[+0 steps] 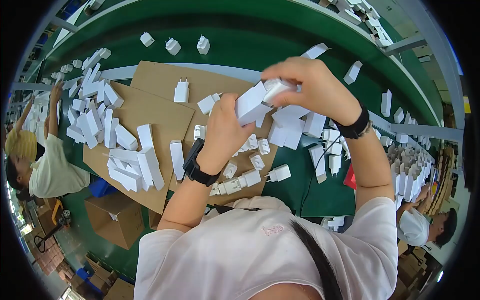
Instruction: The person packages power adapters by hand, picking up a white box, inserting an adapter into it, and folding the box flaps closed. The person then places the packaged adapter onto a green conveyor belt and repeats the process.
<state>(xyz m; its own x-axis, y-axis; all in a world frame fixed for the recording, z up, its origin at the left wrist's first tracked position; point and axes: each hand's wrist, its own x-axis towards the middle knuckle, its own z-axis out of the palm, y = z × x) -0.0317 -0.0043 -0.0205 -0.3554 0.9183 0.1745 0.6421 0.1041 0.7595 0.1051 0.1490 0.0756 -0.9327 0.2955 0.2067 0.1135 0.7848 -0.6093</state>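
Holding the small white box (251, 106) in your left hand (226, 131) above the cardboard sheet (165, 117), your right hand (312, 87) pinches a white charger (277, 89) at its open end, steadied for fitting.

Boxes (117, 145) left (chargers (240, 182) right)

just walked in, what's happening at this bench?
A person holds a small white box in the left hand while the right hand pushes a white charger into its open end. Loose chargers and flat boxes lie on cardboard sheets beside a green conveyor. Co-workers sit at both sides.
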